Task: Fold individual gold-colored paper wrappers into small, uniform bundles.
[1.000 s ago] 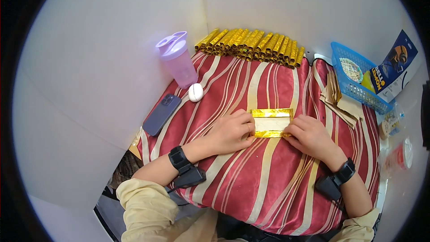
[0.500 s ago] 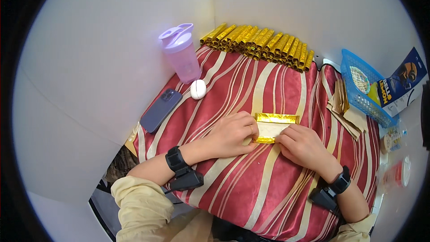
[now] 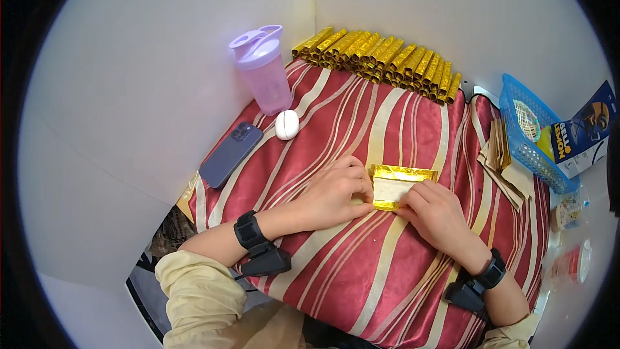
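Observation:
A small sheet of gold foil paper lies on the striped cloth in front of me. Its far and near edges show shiny gold, with a pale strip between them. My left hand is closed at the sheet's left end, fingers bent and thumb low against the near corner. At the near right part, my right hand pinches the foil with its fingertips and covers that corner. Along the far edge of the table is a stack of gold foil tubes.
A purple shaker bottle, a white rounded object and a dark blue phone sit at left. To the right are folded brown papers, a blue basket and clear cups. Red striped cloth covers the table.
The whole view has shifted slightly. Both hands stay at the foil paper in nearly the same pose, with only small finger movement.

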Motion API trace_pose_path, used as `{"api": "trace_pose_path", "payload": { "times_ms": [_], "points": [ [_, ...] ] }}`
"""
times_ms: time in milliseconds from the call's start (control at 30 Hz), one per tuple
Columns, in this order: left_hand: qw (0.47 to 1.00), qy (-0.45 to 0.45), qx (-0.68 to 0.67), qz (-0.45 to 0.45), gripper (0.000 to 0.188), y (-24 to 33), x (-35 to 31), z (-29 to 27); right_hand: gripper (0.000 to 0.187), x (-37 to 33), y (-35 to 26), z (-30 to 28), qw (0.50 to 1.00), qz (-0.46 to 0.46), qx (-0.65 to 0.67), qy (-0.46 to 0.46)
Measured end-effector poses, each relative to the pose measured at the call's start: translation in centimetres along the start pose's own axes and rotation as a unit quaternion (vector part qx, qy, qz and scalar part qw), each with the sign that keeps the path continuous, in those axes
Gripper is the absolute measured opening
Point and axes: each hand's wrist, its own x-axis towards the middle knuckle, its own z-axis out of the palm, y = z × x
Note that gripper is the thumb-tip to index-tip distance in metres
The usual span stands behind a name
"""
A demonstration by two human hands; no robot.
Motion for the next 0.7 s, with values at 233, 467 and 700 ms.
{"api": "trace_pose_path", "payload": {
  "times_ms": [233,467,700],
  "points": [
    [0.999,0.021,0.023,-0.040,0.011,0.4,-0.3,0.7,0.020,-0.2,0.2,0.6,0.999,0.024,0.008,0.019],
    [0.994,0.005,0.040,-0.103,0.016,1.0,-0.3,0.8,0.019,0.0,0.2,0.7,1.000,0.023,-0.007,0.003],
    [0.989,-0.004,0.065,-0.136,0.016,1.5,-0.1,0.9,0.015,0.3,0.3,0.6,0.999,0.010,-0.027,-0.022]
  ]
}}
